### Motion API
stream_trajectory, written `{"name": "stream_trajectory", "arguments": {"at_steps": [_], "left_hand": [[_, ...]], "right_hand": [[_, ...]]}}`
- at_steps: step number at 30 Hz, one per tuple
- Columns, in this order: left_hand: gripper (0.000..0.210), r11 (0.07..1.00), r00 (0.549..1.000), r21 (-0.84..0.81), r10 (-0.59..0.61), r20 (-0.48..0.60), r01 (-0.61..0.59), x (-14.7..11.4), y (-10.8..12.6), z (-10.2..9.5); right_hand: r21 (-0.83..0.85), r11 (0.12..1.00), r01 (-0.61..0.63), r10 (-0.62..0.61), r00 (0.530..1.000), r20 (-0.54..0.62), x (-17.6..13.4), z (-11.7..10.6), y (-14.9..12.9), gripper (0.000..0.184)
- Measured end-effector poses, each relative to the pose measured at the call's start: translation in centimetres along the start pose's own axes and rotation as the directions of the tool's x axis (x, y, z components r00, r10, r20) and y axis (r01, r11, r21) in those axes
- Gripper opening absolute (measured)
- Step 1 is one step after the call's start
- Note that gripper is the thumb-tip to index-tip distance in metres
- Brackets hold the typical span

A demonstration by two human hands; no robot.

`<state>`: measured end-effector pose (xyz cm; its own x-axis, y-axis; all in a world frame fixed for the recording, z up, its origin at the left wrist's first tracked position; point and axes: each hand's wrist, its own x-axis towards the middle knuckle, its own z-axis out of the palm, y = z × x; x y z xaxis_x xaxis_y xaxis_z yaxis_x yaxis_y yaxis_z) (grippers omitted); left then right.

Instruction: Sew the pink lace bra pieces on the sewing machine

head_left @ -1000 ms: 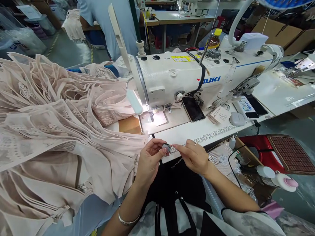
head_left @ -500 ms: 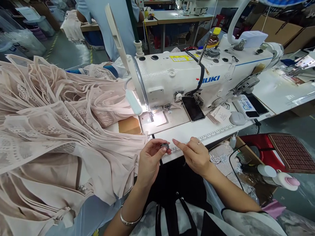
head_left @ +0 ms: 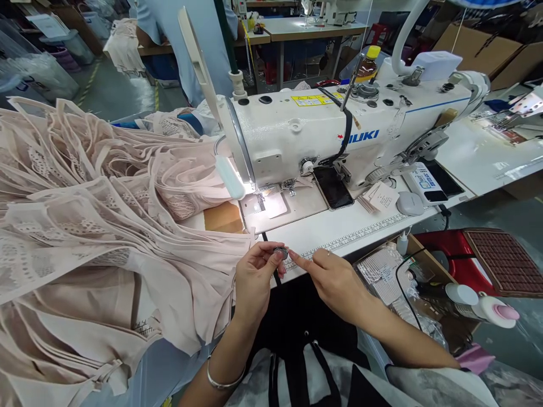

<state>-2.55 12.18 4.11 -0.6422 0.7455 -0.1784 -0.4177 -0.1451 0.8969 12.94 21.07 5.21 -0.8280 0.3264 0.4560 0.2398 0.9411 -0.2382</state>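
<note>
Between the thumb and fingers of my left hand (head_left: pixel 255 280) is a small round metal bobbin case (head_left: pixel 280 252), held over the front edge of the sewing table (head_left: pixel 305 237). My right hand (head_left: pixel 333 280) has its index finger stretched out, the tip at the right side of the bobbin case. Its other fingers are loosely curled, with nothing visible in them; the thumb is mostly hidden. Behind both hands stands a white sewing machine (head_left: pixel 280 133), its lamp lit over the needle plate (head_left: pixel 267 204).
Beige lace-trimmed garments (head_left: pixel 127 226) are heaped on the left. A black phone (head_left: pixel 333 187), paper tags (head_left: pixel 379 198) and a white case (head_left: pixel 409 203) lie right of the needle. Below right are a box of supplies (head_left: pixel 424 265) and a red stool (head_left: pixel 453 257). Another person (head_left: pixel 186 45) is behind.
My right hand has moved left and slightly down, bringing its index fingertip to the bobbin case. My left hand has shifted slightly left, still holding the case.
</note>
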Motion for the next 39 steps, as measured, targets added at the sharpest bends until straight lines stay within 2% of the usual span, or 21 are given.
{"name": "stream_trajectory", "arguments": {"at_steps": [3,6,8,9,11,12,14,16,17,20,22,26,31,35,37,38,39], "left_hand": [[0.034,0.995,0.996,-0.058,-0.081,0.032,0.083,0.1,0.1,-0.1],[0.028,0.991,0.997,0.123,0.063,-0.053,-0.056,-0.2,0.3,-0.2],[0.021,0.959,0.987,0.254,0.149,-0.059,-0.129,-0.4,0.4,-0.3],[0.019,0.953,0.989,0.273,0.142,-0.032,-0.128,-0.5,0.5,-0.3],[0.019,0.973,0.996,0.225,0.025,0.089,-0.044,-0.6,0.6,-0.5],[0.020,0.983,0.984,0.183,-0.059,0.171,0.027,-0.7,0.6,-0.6],[0.021,0.976,0.921,0.120,-0.211,0.328,0.181,-0.9,0.6,-0.7],[0.021,0.959,0.868,0.063,-0.276,0.413,0.275,-1.1,0.7,-0.8],[0.021,0.955,0.864,0.026,-0.278,0.421,0.295,-1.1,0.7,-0.8],[0.019,0.948,0.877,-0.050,-0.268,0.398,0.313,-1.2,0.7,-0.8],[0.021,0.944,0.879,-0.037,-0.290,0.378,0.327,-1.2,0.7,-0.6],[0.031,0.933,0.894,-0.009,-0.343,0.288,0.361,-0.9,0.1,-0.3],[0.030,0.905,0.896,-0.111,-0.380,0.228,0.411,-0.3,-0.4,-0.6],[0.027,0.911,0.906,-0.120,-0.364,0.214,0.395,-0.2,-0.2,-1.1],[0.025,0.928,0.916,-0.100,-0.329,0.229,0.358,-0.3,0.2,-1.4],[0.025,0.939,0.919,-0.093,-0.298,0.257,0.331,-0.5,0.5,-1.5],[0.027,0.950,0.918,-0.093,-0.259,0.301,0.299,-0.6,0.9,-1.7]], "right_hand": [[-0.010,1.000,0.003,-0.004,0.993,-0.121,0.1,-0.1,0.4,0.056],[0.007,0.999,0.033,-0.029,0.955,-0.296,0.3,-0.6,0.4,0.062],[0.001,0.999,0.036,-0.033,0.922,-0.387,0.6,-0.8,0.5,0.063],[0.007,1.000,0.022,-0.017,0.908,-0.418,0.8,-0.8,0.6,0.061],[0.045,0.998,-0.034,0.051,0.884,-0.465,1.3,-0.6,0.9,0.052],[0.072,0.995,-0.072,0.098,0.874,-0.476,1.6,-0.3,1.0,0.045],[0.146,0.978,-0.147,0.199,0.862,-0.466,2.1,0.2,1.4,0.031],[0.227,0.955,-0.194,0.277,0.858,-0.432,2.4,0.8,1.7,0.020],[0.261,0.943,-0.206,0.301,0.861,-0.410,2.4,1.1,1.8,0.018],[0.317,0.926,-0.203,0.318,0.873,-0.369,2.4,1.6,1.9,0.018],[0.336,0.926,-0.169,0.294,0.883,-0.365,2.3,1.6,1.9,0.016],[0.326,0.939,-0.112,0.251,0.871,-0.423,2.2,1.3,1.9,0.013],[0.288,0.941,-0.179,0.312,0.791,-0.527,2.2,0.5,2.5,0.016],[0.286,0.916,-0.283,0.401,0.688,-0.605,2.1,-0.2,3.5,0.013],[0.303,0.882,-0.360,0.470,0.641,-0.607,2.0,-0.4,4.1,0.013],[0.319,0.864,-0.390,0.504,0.640,-0.581,2.0,-0.4,4.4,0.014],[0.341,0.846,-0.410,0.533,0.662,-0.527,2.0,-0.3,4.6,0.015]]}}
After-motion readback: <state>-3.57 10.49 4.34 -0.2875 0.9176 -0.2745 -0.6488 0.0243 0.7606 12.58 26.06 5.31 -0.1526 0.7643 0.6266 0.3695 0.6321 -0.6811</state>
